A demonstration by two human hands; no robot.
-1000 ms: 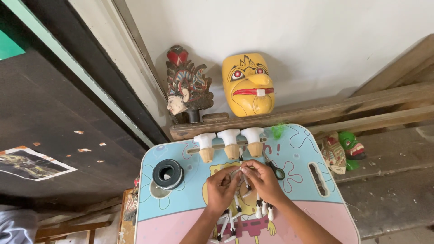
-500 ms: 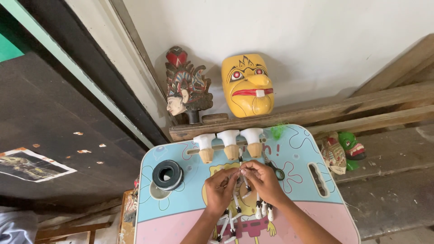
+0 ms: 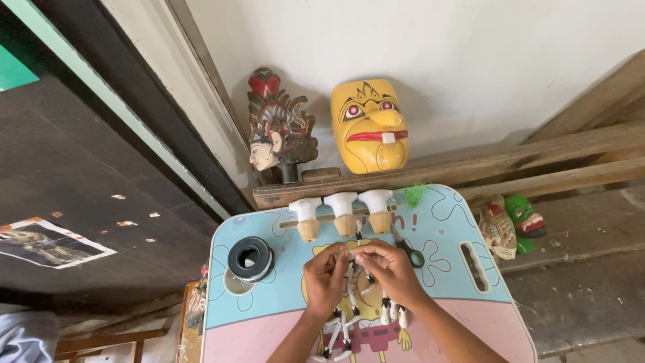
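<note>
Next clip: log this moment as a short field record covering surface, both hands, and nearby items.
surface: small blue and pink cartoon-printed table
left hand: fingers pinched on small white jointed pieces, beside the right hand
right hand: fingertips meeting the left hand's over the same pieces
on table: dark spool; three white-capped wooden pieces in a row; scissors
behind: yellow mask and carved painted head against the wall
right of table: two small masks on wooden planks

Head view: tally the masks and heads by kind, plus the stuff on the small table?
Yellow mask: 1
Carved puppet head: 1
Small masks at right: 2
White-topped wooden pieces: 3
Dark tape roll: 1
Scissors: 1
Total: 9
</note>
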